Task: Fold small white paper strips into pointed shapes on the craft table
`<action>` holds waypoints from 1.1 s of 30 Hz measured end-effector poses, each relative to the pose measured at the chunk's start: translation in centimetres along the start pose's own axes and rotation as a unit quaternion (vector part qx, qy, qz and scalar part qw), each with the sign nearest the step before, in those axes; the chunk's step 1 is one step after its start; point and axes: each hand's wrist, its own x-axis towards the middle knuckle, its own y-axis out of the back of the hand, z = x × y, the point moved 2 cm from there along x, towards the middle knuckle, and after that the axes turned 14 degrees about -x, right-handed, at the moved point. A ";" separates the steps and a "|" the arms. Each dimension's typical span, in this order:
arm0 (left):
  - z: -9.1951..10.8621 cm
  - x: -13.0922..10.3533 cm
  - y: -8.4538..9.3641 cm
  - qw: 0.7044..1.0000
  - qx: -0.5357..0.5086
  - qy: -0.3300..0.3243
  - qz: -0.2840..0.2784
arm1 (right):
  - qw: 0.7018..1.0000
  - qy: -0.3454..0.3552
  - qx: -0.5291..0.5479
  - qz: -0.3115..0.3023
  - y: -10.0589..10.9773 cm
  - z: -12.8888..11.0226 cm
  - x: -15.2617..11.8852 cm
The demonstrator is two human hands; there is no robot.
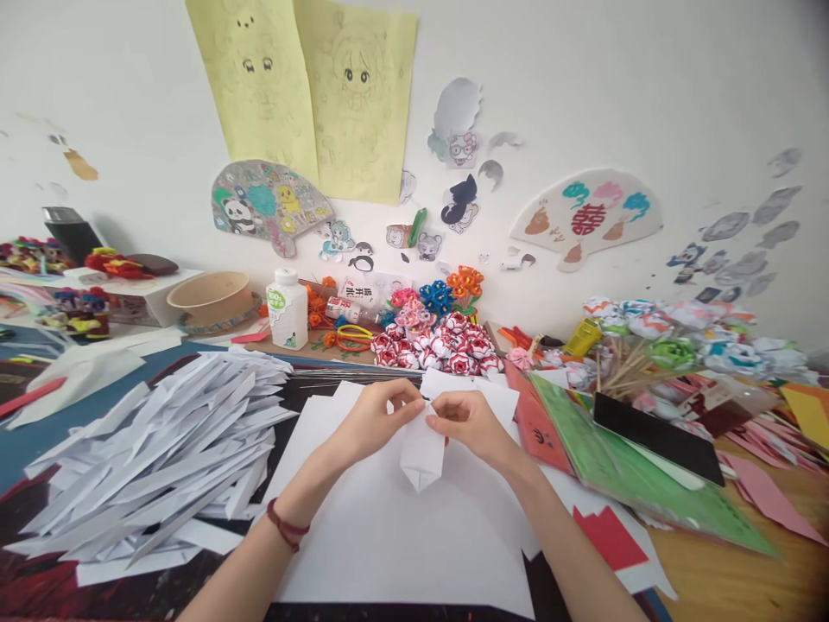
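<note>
- We see the left hand (382, 419), a reddish cord (285, 525) round its wrist, with thumb and fingers pinched on the top end of a folded white paper (421, 453).
- We find the right hand (471, 425) clamped on that same end (the fingertips nearly meet).
- We see the paper's pointed end toward us, above white sheets (401, 553).
- Left of these, we have heaped folded strips (174, 458).
</note>
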 end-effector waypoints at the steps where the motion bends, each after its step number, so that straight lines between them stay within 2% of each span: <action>1: 0.0 0.0 0.1 1.000 -0.005 -0.002 0.004 | 1.000 -0.001 0.000 -0.006 -0.1 0.0 0.0; 8: -0.1 0.0 0.3 0.999 -0.029 0.009 -0.011 | 1.000 -0.001 -0.004 -0.018 -0.4 0.2 -0.2; 19: 0.2 -0.1 0.0 0.999 -0.004 0.016 -0.034 | 0.999 -0.010 -0.021 -0.026 -0.2 0.2 -0.3; 26: 0.2 -0.2 -0.7 1.000 0.029 -0.009 -0.002 | 1.000 0.006 -0.010 -0.021 -0.3 0.3 -0.1; 33: 0.2 -0.1 -0.7 1.000 -0.004 0.025 0.013 | 1.000 0.012 -0.001 -0.004 0.2 0.2 -0.2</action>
